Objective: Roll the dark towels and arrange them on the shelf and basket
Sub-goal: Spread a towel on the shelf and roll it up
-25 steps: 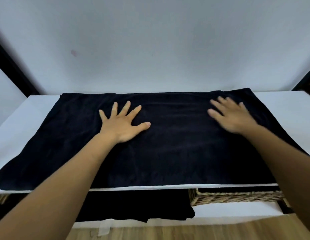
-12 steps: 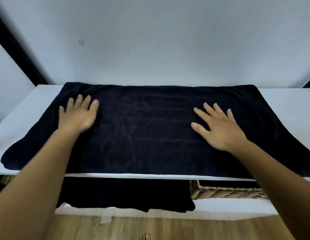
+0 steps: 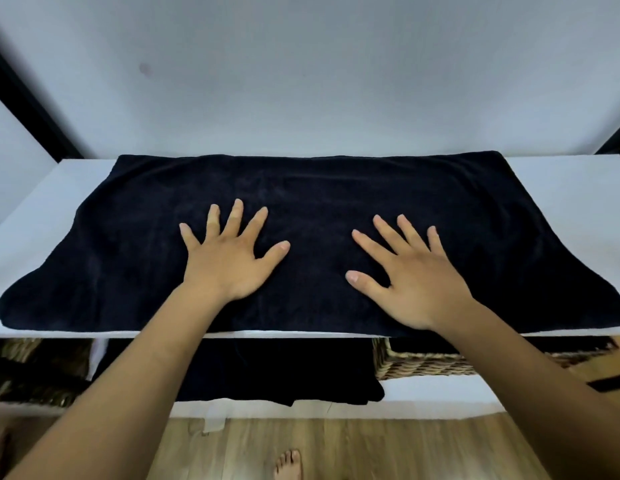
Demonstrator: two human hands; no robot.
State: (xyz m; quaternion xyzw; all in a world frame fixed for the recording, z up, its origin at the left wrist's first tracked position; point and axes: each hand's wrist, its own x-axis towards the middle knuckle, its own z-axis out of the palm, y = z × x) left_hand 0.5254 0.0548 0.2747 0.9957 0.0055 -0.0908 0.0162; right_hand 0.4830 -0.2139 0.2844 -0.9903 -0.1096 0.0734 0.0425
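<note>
Though flat, plush rect. dark towel (image 3: pixel 336 188)

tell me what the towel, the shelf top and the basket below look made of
Dark towel: soft matte terry-like cloth, judging by its fuzzy nap and limp edges. Shelf top: smooth white board, probably painted or laminated wood; core unseen. Basket: woven natural fibre, perhaps wicker or seagrass, shown by braided tan strands.

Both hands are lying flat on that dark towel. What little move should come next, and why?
The dark towel lies spread flat, unrolled, on the white shelf; the left hand and right hand only press its middle with straight fingers. So probably the next move is to take one short end and begin the first turn of a roll.
</note>
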